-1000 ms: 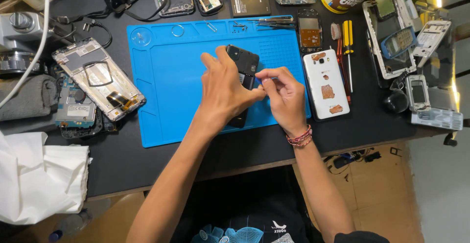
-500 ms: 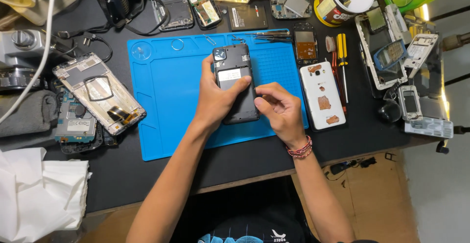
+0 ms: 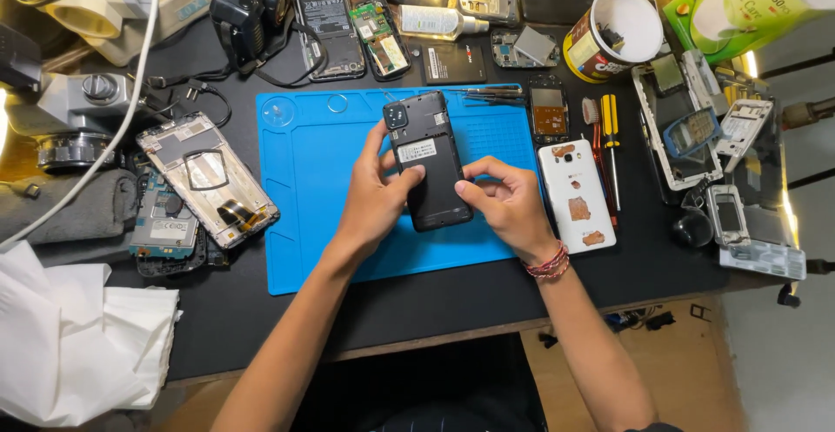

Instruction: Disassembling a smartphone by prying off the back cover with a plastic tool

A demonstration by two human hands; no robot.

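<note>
A: Item one, largest first?

B: Black desk [image 3: 487,297], covered in phone parts. On it, a blue work mat [image 3: 322,214] lying flat, square to the desk edge.

A: Next down?

B: White cloth [image 3: 70,345], crumpled at the near left corner. Then a stripped phone frame [image 3: 207,180], silver, lying aslant just left of the mat, with a small circuit board [image 3: 163,223] touching its left side.

A: The held item?

B: Black phone [image 3: 428,160], back facing up, camera block at its far left corner, a pale label below it. It sits over the middle of the mat, tilted slightly, gripped from both sides.

A: Condition of the hands?

B: Left hand [image 3: 372,195]: grasping the phone's left edge, thumb laid across the back near the label. Right hand [image 3: 509,201]: curled, thumb pressed to the phone's lower right edge, fingers folded beside it. A beaded bracelet [image 3: 548,264] circles that wrist.

A: Neighbouring pieces?

B: White back cover [image 3: 576,195] with brown patches, just right of the mat, near the right hand. A round tin [image 3: 613,33], open, at the far side. A yellow-handled screwdriver [image 3: 611,140] and a red-handled one lie beside the cover's right edge. Tweezers [image 3: 487,94] rest on the mat's far edge. Smallest: a ring [image 3: 337,102] on the mat's far left.
</note>
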